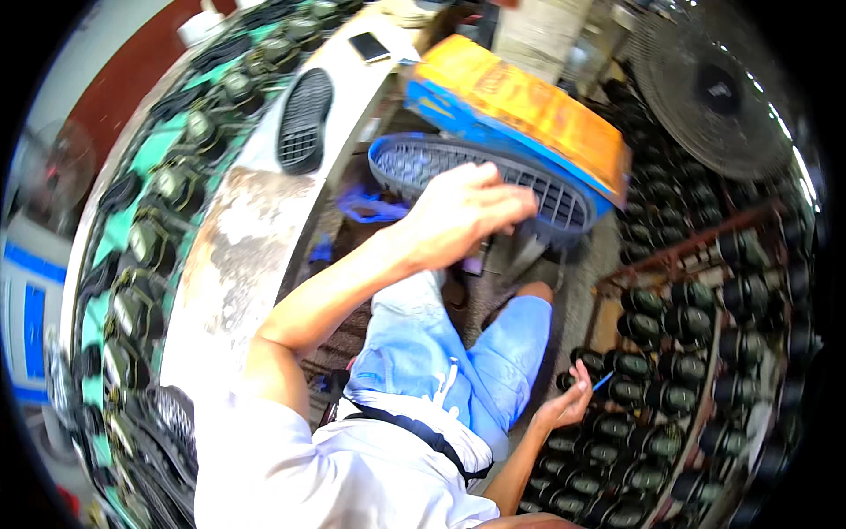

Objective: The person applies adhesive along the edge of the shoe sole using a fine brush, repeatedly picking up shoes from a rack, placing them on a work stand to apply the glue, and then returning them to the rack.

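A large dark shoe sole (407,163), its ribbed and gridded hollow side showing, lies across the space ahead of me, in front of an orange and blue box. My left hand (471,212) is over the middle of this sole, with its fingers bent and closed. Blur hides whether those fingers grip the sole's near edge or something small. Low on the right, beside my knee, my right hand (567,403) has a thin blue stick (604,381) poking out from its fingers. Another black sole (305,119) rests on the pale worn bench (238,238) to my left.
The orange and blue box (520,106) stands beyond the sole. A phone (368,47) lies on the bench's far end. Dark shoes (152,242) line a green-topped surface at left; more shoes (687,322) fill a rack at right. A large fan (714,88) stands far right.
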Demonstrator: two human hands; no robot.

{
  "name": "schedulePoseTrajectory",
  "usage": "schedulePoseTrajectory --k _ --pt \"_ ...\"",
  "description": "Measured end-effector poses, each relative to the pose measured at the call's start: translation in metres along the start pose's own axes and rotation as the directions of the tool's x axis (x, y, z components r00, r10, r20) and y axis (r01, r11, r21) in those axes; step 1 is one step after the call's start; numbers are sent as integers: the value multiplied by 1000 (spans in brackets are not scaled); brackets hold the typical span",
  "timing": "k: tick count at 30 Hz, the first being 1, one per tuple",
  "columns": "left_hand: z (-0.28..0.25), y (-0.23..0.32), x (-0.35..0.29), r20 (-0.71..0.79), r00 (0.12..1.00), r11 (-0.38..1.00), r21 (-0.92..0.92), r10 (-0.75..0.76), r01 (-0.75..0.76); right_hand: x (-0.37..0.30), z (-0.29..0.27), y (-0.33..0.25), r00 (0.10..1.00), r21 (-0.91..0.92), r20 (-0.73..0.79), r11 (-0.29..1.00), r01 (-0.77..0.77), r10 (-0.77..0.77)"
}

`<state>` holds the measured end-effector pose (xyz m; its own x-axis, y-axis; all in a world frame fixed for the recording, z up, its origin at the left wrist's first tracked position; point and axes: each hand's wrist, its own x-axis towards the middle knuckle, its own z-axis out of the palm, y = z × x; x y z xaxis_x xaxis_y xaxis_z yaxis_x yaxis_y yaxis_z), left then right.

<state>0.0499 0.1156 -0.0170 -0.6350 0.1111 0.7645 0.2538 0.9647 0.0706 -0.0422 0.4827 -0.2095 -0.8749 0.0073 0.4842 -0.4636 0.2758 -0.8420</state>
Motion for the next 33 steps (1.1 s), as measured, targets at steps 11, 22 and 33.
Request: schedulePoseTrajectory --k 11,22,33 --pt "-145 -35 -61 411 866 844 536 -285 23 0 91 -17 887 192 457 981 -35 -58" --pt "-200 -143 -129 -72 900 709 589 -430 386 9 131 -66 782 222 575 966 132 -239" --pt "-194 -52 -231 -410 788 637 466 -459 614 -55 407 -282 390 624 572 692 364 -721"
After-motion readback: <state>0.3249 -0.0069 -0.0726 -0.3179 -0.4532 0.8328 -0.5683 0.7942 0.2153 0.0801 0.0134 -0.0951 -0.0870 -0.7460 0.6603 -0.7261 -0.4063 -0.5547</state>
